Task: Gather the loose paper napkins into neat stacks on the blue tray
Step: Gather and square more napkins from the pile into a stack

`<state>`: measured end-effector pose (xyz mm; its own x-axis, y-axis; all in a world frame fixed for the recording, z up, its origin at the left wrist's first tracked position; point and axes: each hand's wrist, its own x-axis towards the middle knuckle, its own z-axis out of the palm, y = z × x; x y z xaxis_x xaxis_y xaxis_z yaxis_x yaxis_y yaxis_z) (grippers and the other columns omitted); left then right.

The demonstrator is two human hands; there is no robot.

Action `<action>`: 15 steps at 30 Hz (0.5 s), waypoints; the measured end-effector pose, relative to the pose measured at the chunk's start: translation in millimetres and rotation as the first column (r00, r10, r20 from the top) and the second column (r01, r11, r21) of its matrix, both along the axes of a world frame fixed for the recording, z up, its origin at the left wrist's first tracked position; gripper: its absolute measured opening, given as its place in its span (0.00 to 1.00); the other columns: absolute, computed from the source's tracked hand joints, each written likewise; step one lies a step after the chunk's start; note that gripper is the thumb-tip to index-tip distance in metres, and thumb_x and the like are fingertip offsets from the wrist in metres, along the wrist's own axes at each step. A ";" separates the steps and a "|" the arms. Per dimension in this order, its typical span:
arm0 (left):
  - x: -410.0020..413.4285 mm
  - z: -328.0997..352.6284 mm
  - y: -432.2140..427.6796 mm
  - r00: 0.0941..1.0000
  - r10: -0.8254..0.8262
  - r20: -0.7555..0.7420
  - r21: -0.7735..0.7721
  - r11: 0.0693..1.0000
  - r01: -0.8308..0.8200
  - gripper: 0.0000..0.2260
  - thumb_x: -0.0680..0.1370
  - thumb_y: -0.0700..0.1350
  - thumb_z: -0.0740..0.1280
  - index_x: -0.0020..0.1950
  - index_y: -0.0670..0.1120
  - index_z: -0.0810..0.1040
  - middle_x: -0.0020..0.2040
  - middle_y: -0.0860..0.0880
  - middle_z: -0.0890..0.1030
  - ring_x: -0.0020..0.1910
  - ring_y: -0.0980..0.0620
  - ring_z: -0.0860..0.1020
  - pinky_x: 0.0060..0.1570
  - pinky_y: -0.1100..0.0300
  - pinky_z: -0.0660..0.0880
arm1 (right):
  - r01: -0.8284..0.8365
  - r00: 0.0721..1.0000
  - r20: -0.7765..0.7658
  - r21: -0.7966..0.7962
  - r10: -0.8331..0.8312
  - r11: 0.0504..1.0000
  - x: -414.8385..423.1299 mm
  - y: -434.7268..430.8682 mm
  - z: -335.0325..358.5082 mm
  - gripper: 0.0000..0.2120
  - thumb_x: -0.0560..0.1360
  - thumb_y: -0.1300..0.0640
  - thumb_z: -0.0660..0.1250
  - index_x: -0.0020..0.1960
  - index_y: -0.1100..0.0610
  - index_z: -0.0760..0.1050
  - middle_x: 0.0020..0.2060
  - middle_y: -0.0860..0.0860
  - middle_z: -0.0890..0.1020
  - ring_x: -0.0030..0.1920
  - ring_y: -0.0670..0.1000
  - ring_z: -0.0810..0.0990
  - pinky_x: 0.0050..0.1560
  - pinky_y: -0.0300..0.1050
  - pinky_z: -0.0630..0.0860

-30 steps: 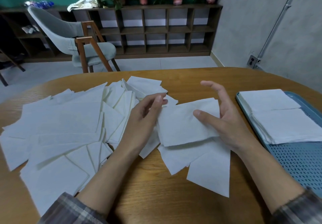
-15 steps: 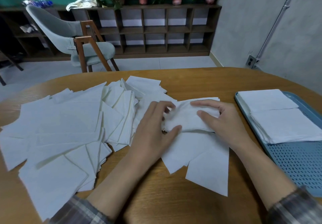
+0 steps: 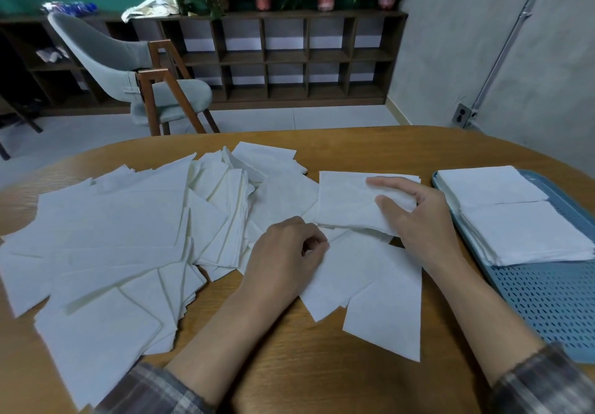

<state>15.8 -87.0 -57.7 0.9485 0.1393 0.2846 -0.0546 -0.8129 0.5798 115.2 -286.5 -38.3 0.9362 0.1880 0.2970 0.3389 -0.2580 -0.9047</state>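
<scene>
Many loose white paper napkins lie spread over the left and middle of the wooden table. My right hand grips a small bundle of napkins at its right edge, thumb on top, just left of the blue tray. My left hand rests with curled fingers on the napkins below that bundle; whether it pinches one I cannot tell. Two neat white stacks, a far stack and a near stack, sit on the tray's far end.
The tray's perforated near half is bare. Beyond the table stand a grey chair with wooden legs and a low dark shelf unit with potted plants on top. A grey wall with a conduit and socket is at the right.
My right hand has drawn the napkin bundle to the right, toward the tray. My left hand has let go of the bundle and dropped onto the napkins below, fingers curled.
</scene>
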 end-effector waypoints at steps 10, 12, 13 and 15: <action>-11.2 32.5 10.4 0.976 -0.211 0.046 -0.407 0.889 0.211 0.05 0.77 0.38 0.72 0.44 0.47 0.83 0.40 0.53 0.84 0.42 0.53 0.81 0.45 0.62 0.78 | 0.023 1.000 -0.015 0.054 -0.022 0.998 -1.2 -0.5 9.0 0.17 0.83 0.63 0.65 0.58 0.43 0.85 0.55 0.27 0.80 0.56 0.23 0.73 0.51 0.18 0.67; -13.7 39.9 14.6 0.962 -0.266 0.055 -0.460 0.849 0.261 0.04 0.76 0.39 0.70 0.44 0.46 0.83 0.40 0.54 0.83 0.42 0.56 0.80 0.45 0.66 0.75 | 0.015 1.000 -0.014 0.070 -0.014 0.997 -3.4 -0.2 11.6 0.16 0.84 0.63 0.65 0.59 0.45 0.85 0.55 0.28 0.80 0.55 0.21 0.73 0.51 0.17 0.66; -14.4 42.6 16.4 0.957 -0.282 0.068 -0.484 0.829 0.279 0.04 0.76 0.39 0.69 0.43 0.45 0.82 0.40 0.55 0.82 0.41 0.58 0.79 0.45 0.69 0.73 | 0.007 1.000 -0.010 0.076 -0.007 0.997 -3.5 -0.5 12.2 0.16 0.84 0.63 0.65 0.59 0.45 0.85 0.55 0.29 0.81 0.56 0.22 0.74 0.51 0.17 0.66; -14.5 45.8 19.9 0.949 -0.304 0.089 -0.521 0.797 0.304 0.04 0.75 0.38 0.67 0.42 0.44 0.81 0.39 0.56 0.80 0.41 0.60 0.77 0.44 0.71 0.71 | -0.059 0.998 -0.005 0.093 0.059 0.994 -4.8 0.8 15.6 0.12 0.84 0.58 0.66 0.58 0.44 0.85 0.56 0.32 0.84 0.59 0.26 0.76 0.56 0.22 0.68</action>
<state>1.3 -67.2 -11.9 0.9669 -0.0286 0.2537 -0.2487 -0.3293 0.9109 110.4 -285.7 -22.7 0.9266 0.2148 0.3088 0.3441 -0.1527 -0.9264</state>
